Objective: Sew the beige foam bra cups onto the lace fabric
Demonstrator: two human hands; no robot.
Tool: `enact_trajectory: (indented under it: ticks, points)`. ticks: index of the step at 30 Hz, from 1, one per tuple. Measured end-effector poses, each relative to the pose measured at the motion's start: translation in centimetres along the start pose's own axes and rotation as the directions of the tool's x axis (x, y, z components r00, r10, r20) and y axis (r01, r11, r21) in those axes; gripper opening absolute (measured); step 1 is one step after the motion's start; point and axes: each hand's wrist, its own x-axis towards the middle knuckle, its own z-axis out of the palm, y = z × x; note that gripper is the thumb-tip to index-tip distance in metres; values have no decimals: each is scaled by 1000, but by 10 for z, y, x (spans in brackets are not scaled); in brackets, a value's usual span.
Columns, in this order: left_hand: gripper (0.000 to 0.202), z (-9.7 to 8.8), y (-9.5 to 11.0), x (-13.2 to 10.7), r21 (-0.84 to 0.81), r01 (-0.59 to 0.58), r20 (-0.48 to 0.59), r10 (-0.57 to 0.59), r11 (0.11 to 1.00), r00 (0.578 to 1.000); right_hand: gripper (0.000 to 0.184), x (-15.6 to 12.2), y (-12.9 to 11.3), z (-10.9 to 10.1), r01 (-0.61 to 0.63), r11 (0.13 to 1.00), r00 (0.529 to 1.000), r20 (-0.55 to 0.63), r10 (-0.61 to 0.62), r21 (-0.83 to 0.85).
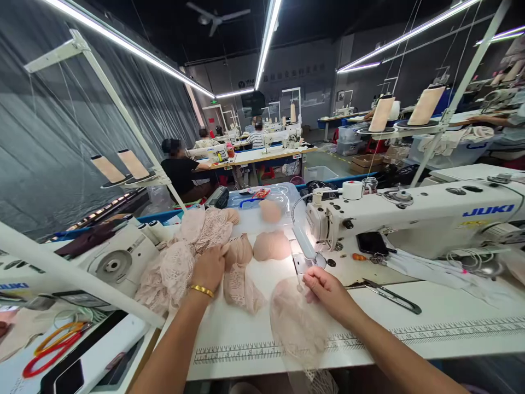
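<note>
My right hand point(324, 290) is closed in a pinch on the edge of a sheer beige mesh piece point(293, 317), beside the needle area of the sewing machine point(410, 208). The mesh hangs over the table's front edge, with lace at its lower end. My left hand point(209, 268), with a gold bracelet, lies on a heap of beige lace fabric point(176, 268); its fingers look closed on the lace, their tips partly hidden. Just right of it are a beige bra cup point(239, 250) with a lace panel point(241, 290) and another moulded cup piece point(271, 245).
Black thread snips point(391, 297) and a dark phone point(371, 243) lie right of the needle. Behind the cups stands a clear plastic box point(241, 216). Red-handled scissors point(53, 350) rest at left by a thread-stand pole point(82, 284). Several people work at machines farther back.
</note>
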Motion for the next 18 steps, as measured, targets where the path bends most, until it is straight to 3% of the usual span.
enact_trajectory:
  ticks: [3,5,6,8,11,14,18]
  points:
    - [29,-19,6,-3,-55,44,-162,-52,998,985,45,2,0,0,28,994,999,12,-30,105]
    - [35,-30,20,-12,-157,36,-184,-65,987,981,48,5,0,0,35,982,999,22,-40,187]
    - [36,-34,30,-20,-244,23,-135,-57,969,989,50,6,1,0,33,975,999,22,-39,219]
    - [38,-37,53,-37,-484,33,84,9,875,996,54,8,1,-1,26,967,999,16,-31,253]
    - [35,-32,87,-62,-622,78,289,135,779,948,60,6,-1,-3,22,966,1000,3,-23,257]
    - [29,-22,108,-72,-604,74,301,141,794,943,60,0,-3,-4,25,971,999,27,-32,237]
    - [19,-15,115,-75,-530,37,301,147,847,942,41,-5,-9,-4,40,988,999,27,-45,148]
